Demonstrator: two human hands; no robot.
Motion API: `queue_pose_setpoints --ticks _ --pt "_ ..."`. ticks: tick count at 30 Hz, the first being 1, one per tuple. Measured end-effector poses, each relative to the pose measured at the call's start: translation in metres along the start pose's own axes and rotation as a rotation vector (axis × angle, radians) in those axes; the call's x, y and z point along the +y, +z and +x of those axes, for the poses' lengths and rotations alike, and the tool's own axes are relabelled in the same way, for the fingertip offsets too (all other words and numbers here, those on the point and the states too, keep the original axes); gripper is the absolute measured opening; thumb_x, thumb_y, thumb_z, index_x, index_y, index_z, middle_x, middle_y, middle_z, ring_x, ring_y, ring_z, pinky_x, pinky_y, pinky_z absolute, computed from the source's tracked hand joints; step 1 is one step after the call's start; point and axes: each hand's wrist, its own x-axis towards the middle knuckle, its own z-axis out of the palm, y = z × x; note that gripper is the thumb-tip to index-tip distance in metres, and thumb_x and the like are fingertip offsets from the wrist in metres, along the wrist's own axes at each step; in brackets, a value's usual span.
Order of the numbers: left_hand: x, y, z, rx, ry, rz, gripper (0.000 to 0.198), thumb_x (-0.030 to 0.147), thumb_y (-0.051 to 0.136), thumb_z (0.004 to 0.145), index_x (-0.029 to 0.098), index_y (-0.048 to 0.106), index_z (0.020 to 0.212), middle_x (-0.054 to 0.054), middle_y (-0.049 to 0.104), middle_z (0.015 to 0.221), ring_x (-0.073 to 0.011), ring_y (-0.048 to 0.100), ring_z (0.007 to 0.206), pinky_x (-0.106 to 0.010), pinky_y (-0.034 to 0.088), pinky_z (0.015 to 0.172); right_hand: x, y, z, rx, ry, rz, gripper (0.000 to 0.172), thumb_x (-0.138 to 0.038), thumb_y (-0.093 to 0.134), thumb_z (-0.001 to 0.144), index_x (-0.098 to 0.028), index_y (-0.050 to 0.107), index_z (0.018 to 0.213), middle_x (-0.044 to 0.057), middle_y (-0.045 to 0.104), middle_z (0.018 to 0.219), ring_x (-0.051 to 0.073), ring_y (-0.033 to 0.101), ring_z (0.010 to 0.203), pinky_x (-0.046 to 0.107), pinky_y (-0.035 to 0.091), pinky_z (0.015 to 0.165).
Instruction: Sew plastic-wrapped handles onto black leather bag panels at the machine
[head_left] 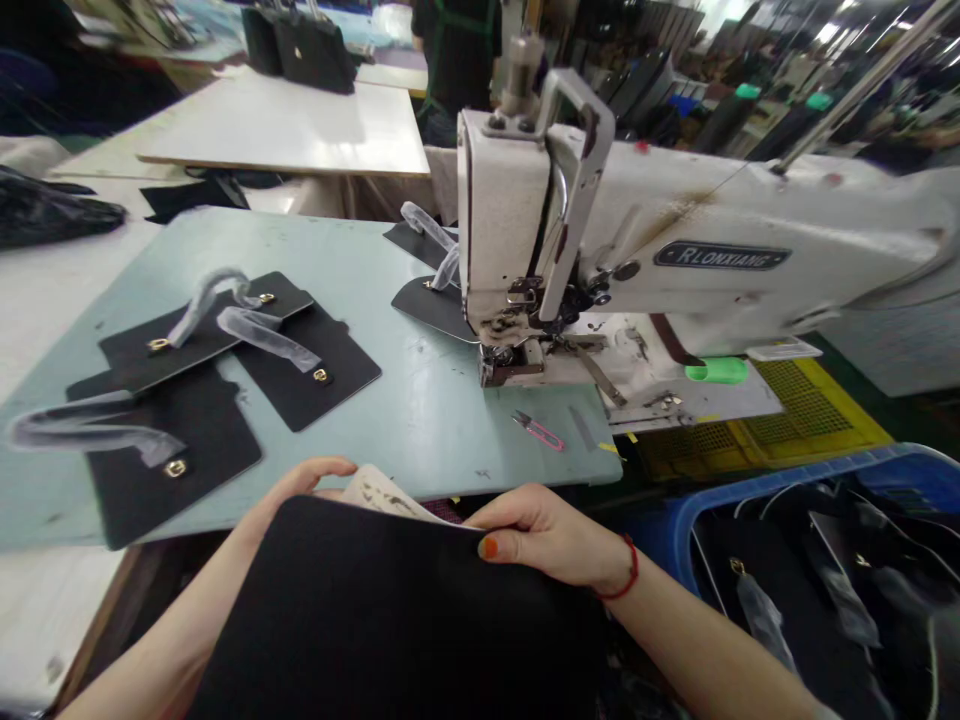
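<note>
A large black leather-like panel (405, 610) is held up close in front of me, its top edge pointing away. My right hand (536, 535) pinches that edge at the right, thumb on the near face. At the upper left corner my left hand (315, 475) is closed on the panel, most of its fingers hidden behind it. A pale piece with dark marks (386, 492) shows behind the top edge, between the hands. Beyond it lie a pair of pink-handled thread snips (538, 431) on the light blue tabletop (420, 430).
Several black bag panels (300, 375) with plastic-wrapped handles and gold rings lie at the left. A white sewing machine (675, 250) stands ahead to the right. A blue basket (679, 520) of similar panels sits at lower right, a yellow crate (795, 400) behind it. A person (456, 60) stands beyond.
</note>
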Motion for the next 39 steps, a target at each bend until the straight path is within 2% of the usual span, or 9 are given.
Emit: queue_pose_setpoints --ticks 3,6,9,11,13,20,23,31,39 --pt "-0.005 0.012 -0.016 0.092 0.078 0.042 0.048 0.021 0.085 0.062 0.029 0.061 0.103 0.005 0.073 0.076 -0.0112 0.064 0.055 -0.017 0.048 0.051 0.006 -0.003 -0.004 0.047 0.020 -0.021 0.034 -0.038 0.061 0.092 -0.018 0.072 0.117 0.003 0.072 0.096 0.010 0.064 0.078 0.016 0.047 0.069" --pt "0.000 0.012 -0.026 0.211 -0.085 0.069 0.036 0.024 0.086 0.056 0.021 0.068 0.088 0.002 0.073 0.074 -0.0160 0.067 0.062 -0.020 0.051 0.055 0.007 -0.004 -0.004 0.100 0.032 -0.051 0.036 -0.038 0.058 0.094 -0.021 0.068 0.125 0.004 0.072 0.106 0.012 0.065 0.088 0.019 0.048 0.076" --pt "0.004 0.008 -0.032 0.146 -0.181 0.047 0.035 0.041 0.082 0.059 0.018 0.071 0.082 -0.004 0.074 0.078 -0.0233 0.068 0.070 -0.029 0.056 0.063 0.006 -0.006 -0.003 0.154 0.016 -0.123 0.036 -0.039 0.059 0.094 -0.023 0.067 0.125 0.004 0.070 0.113 0.014 0.064 0.097 0.022 0.049 0.082" --pt "0.004 0.008 -0.036 0.114 -0.136 0.141 0.038 0.047 0.080 0.066 0.018 0.070 0.089 -0.004 0.075 0.084 -0.0223 0.068 0.072 -0.030 0.055 0.066 0.006 -0.007 -0.002 0.168 0.012 -0.177 0.035 -0.041 0.060 0.093 -0.023 0.069 0.122 0.005 0.070 0.111 0.015 0.064 0.097 0.023 0.050 0.080" --pt "0.001 0.013 -0.039 0.161 -0.106 0.279 0.036 0.044 0.079 0.070 0.019 0.068 0.093 -0.002 0.073 0.081 -0.0182 0.066 0.069 -0.024 0.052 0.062 0.006 -0.008 -0.002 0.162 0.015 -0.200 0.035 -0.042 0.060 0.092 -0.022 0.071 0.119 0.005 0.071 0.107 0.015 0.064 0.092 0.022 0.051 0.076" --pt "-0.005 0.042 -0.045 0.283 0.011 0.389 0.038 0.049 0.077 0.071 0.016 0.060 0.075 0.004 0.060 0.062 -0.0095 0.051 0.054 -0.016 0.038 0.047 0.006 -0.012 -0.009 0.044 -0.031 -0.208 0.032 -0.040 0.057 0.094 -0.019 0.073 0.113 0.002 0.073 0.100 0.013 0.066 0.085 0.021 0.050 0.075" --pt "-0.007 0.046 -0.046 0.320 0.081 0.440 0.037 0.049 0.077 0.071 0.017 0.059 0.073 0.002 0.063 0.067 -0.0113 0.053 0.057 -0.017 0.041 0.049 0.002 -0.010 -0.011 0.103 -0.071 -0.318 0.031 -0.038 0.055 0.096 -0.019 0.073 0.113 0.003 0.073 0.099 0.014 0.067 0.086 0.021 0.050 0.076" --pt "-0.013 0.041 -0.042 0.198 0.396 0.751 0.026 0.043 0.069 0.081 0.019 0.064 0.075 0.000 0.067 0.075 -0.0122 0.058 0.064 -0.016 0.048 0.058 -0.012 0.009 0.003 0.206 -0.191 -0.576 0.032 -0.034 0.049 0.100 -0.017 0.074 0.110 0.002 0.071 0.086 0.012 0.064 0.077 0.018 0.043 0.067" --pt "-0.013 0.045 -0.043 0.159 0.491 0.829 0.016 0.038 0.065 0.085 0.022 0.065 0.083 0.003 0.070 0.087 -0.0113 0.063 0.075 -0.014 0.049 0.068 -0.018 0.017 0.018 0.205 -0.210 -0.566 0.031 -0.032 0.049 0.100 -0.016 0.073 0.109 0.003 0.070 0.087 0.012 0.062 0.078 0.018 0.042 0.068"
